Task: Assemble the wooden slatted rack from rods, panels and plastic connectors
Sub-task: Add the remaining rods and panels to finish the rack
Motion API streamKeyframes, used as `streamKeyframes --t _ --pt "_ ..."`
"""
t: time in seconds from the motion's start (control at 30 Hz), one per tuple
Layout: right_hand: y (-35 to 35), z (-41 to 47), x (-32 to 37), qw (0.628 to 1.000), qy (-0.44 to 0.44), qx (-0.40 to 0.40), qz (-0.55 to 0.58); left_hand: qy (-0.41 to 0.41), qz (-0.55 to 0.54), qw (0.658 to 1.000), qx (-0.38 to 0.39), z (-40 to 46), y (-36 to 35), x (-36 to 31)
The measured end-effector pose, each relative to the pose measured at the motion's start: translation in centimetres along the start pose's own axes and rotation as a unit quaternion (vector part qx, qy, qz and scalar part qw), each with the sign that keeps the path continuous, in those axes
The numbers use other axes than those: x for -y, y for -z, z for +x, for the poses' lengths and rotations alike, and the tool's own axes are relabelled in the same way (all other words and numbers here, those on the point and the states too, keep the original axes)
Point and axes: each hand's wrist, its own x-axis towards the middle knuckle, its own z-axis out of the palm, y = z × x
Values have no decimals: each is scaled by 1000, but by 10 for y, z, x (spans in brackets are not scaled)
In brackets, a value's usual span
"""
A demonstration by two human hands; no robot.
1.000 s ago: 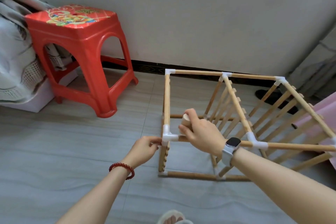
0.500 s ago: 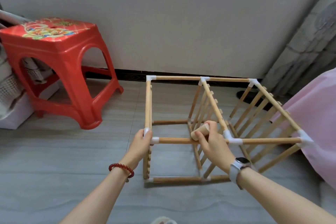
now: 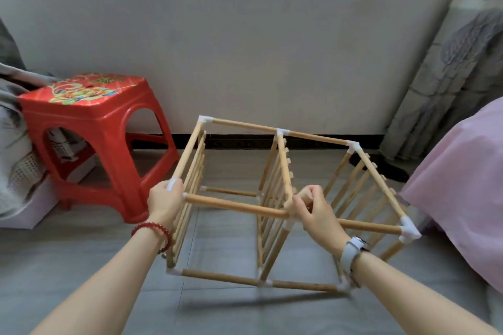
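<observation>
The rack (image 3: pixel 275 198) stands on the floor at frame centre. The left hand (image 3: pixel 164 200) clamps its near-left corner connector; the right hand (image 3: pixel 313 209) pinches the middle joint. Uneven pressing could, I judge, pop a rod loose or rack the frame.

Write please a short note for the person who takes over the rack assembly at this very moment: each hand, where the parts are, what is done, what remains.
Left hand grips the near-left top corner connector of the rack.
Right hand grips the near top middle joint, holding a short wooden piece there.
The rack stands on the floor beside the red stool; three slatted panels are upright, joined by rods and white connectors.
Done: the frame looks closed at all visible corners.
Left: seat that middle joint, then check every connector is tight.
</observation>
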Motion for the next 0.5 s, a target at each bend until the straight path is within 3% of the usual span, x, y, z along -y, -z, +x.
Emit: streamKeyframes --t 0.1,0.23,0.37,0.5 --pt "-5 -5 -11 998 -13 5 -60 21 10 1000 1 5 8 29" --pt "-10 2 -10 998 -38 -30 -45 17 -29 999 -11 6 4 25" --pt "-3 16 -6 998 -36 -54 -25 -22 -66 997 -37 17 5 -20" --pt "1 29 12 995 -31 -93 28 -111 -114 986 -40 27 12 -86"
